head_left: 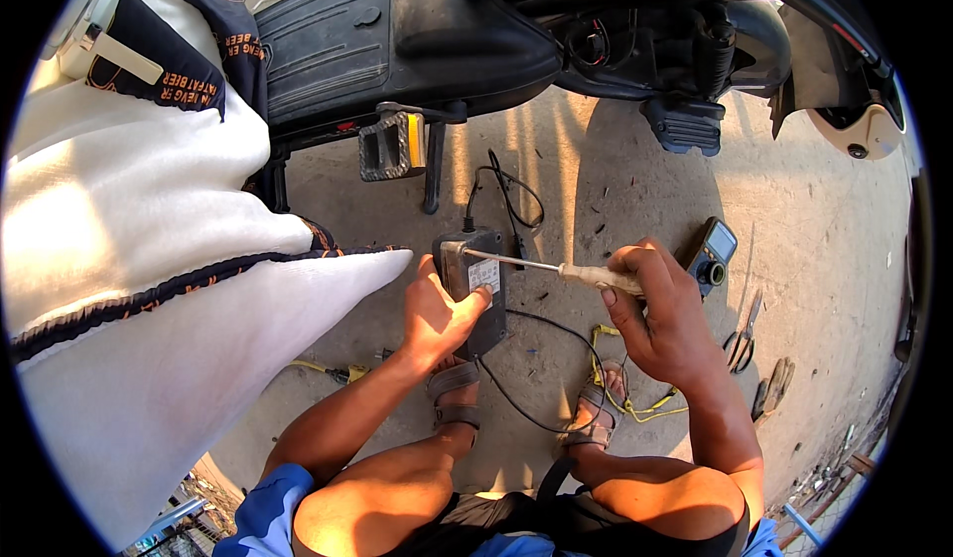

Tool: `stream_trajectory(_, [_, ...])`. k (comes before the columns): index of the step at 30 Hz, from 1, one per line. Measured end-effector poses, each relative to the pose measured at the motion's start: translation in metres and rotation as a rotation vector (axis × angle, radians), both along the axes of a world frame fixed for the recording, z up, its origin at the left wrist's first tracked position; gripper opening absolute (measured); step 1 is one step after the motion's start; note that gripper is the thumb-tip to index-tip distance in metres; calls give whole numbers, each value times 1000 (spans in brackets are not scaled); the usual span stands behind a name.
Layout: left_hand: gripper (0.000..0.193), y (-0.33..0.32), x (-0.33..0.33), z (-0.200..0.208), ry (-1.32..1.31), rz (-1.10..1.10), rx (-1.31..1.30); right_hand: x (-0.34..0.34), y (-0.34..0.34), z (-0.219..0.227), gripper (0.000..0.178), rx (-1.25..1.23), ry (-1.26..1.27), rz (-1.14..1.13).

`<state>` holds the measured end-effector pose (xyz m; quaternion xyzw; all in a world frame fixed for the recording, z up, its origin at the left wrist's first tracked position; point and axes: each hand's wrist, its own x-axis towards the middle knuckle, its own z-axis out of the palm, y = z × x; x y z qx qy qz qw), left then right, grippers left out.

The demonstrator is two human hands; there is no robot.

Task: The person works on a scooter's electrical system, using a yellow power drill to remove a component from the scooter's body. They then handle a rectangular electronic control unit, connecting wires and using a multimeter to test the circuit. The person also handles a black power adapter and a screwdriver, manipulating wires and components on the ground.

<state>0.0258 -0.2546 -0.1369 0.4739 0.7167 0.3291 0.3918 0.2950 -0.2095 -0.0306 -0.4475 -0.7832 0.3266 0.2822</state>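
Note:
My left hand (442,309) is closed round a black box-shaped charger (483,331) with a white label, its thumb lying over the label. Black cords run out of the charger's far and near ends. In my right hand (655,309) is a screwdriver (593,275) with a pale, worn handle. Its metal shaft points left, and the tip meets the charger's face near the far left corner. Whether a screw sits under the tip is too small to tell.
A parked scooter with a pedal (390,147) spans the far side. White cloth (189,309) drapes at the left. On the ground at right lie a multimeter (712,256), scissors (744,339) and a glove (773,389). A yellow cable (655,410) lies by my right foot.

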Motion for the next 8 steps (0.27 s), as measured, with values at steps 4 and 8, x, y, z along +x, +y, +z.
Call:
stream_trajectory(4, [48, 0, 0, -2, -5, -10, 39, 10, 0, 2, 37, -221, -145, 49])
stream_trajectory(8, [47, 0, 0, -2, 3, -3, 3, 3, -1, -1, 40, -120, -28, -14])
